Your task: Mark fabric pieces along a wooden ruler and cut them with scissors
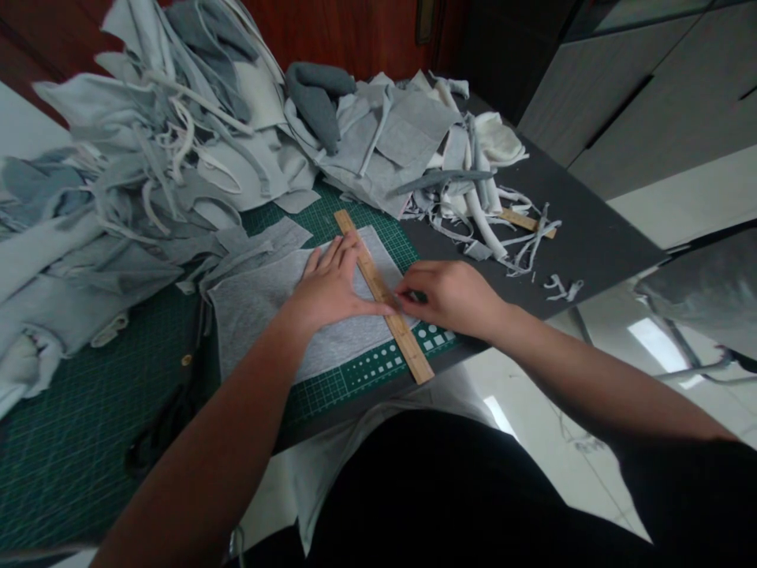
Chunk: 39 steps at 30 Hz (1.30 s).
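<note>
My left hand (332, 285) lies spread, its fingertips and thumb pressing on a wooden ruler (374, 278). The ruler lies at a slant across a grey piece of fabric (254, 323), which rests on a green cutting mat (322, 394). At the ruler's right edge my right hand (446, 296) is closed in a pinch, its fingertips close to the fabric. What those fingers hold, if anything, is too small and blurred to make out. The fabric's right strip shows beyond the ruler, partly hidden by my right hand.
Grey and white fabric scraps (136, 173) are heaped at the back left, more scraps (408, 126) at the back. Thin offcuts and another wooden piece (526, 221) lie at the right. Dark scissors (157, 430) lie beside my left forearm. A chair (710, 292) stands beyond the table's right edge.
</note>
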Tool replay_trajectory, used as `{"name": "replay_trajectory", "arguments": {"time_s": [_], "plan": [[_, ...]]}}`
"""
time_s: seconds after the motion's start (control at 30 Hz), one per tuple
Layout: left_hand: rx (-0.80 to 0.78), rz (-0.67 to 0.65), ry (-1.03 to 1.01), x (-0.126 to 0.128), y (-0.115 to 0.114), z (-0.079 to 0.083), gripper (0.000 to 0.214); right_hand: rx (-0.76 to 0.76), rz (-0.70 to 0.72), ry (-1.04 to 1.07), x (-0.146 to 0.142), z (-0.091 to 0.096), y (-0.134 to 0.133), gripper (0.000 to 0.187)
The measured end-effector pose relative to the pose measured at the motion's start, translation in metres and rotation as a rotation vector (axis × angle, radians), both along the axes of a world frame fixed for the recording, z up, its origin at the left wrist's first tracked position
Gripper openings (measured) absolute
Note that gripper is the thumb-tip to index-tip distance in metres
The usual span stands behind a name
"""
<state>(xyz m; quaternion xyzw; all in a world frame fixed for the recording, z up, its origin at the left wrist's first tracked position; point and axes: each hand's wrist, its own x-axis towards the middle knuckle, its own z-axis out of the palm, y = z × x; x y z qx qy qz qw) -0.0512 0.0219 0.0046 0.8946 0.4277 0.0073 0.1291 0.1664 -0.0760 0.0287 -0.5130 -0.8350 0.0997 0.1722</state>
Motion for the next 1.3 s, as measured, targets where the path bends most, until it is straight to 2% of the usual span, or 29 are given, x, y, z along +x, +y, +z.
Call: {"name": "replay_trajectory", "arguments": {"time_s": [0.1,0.2,0.43,0.57,0.7,0.87,1.07,1.3], "plan": [[-0.001,-0.005,0.000,0.000,-0.001,0.001,0.130,0.014,-0.061,-0.093,-0.008,-0.005,0.033,0.017],[-0.007,0.006,-0.014,0.000,-0.002,0.001,0.132,0.011,-0.067,-0.130,-0.013,-0.011,0.051,0.019],[-0.010,0.002,-0.040,-0.001,-0.002,0.000,0.127,0.048,-0.028,-0.117,-0.014,-0.017,0.053,0.025],[0.005,-0.004,-0.038,-0.002,-0.002,-0.001,0.124,0.036,-0.023,-0.044,-0.013,-0.019,0.054,0.022],[0.006,-0.004,-0.051,-0.002,-0.002,-0.001,0.121,-0.006,0.005,-0.003,-0.010,-0.016,0.048,0.017],[0.002,-0.007,-0.044,-0.001,-0.003,0.000,0.124,-0.037,0.069,-0.023,-0.003,-0.013,0.022,0.018],[-0.011,0.000,-0.026,0.000,-0.002,0.002,0.127,-0.037,0.035,0.021,0.000,-0.017,0.003,0.016],[0.000,-0.006,-0.054,-0.001,-0.002,-0.001,0.127,-0.098,0.162,0.046,0.007,-0.009,-0.010,0.014]]}}
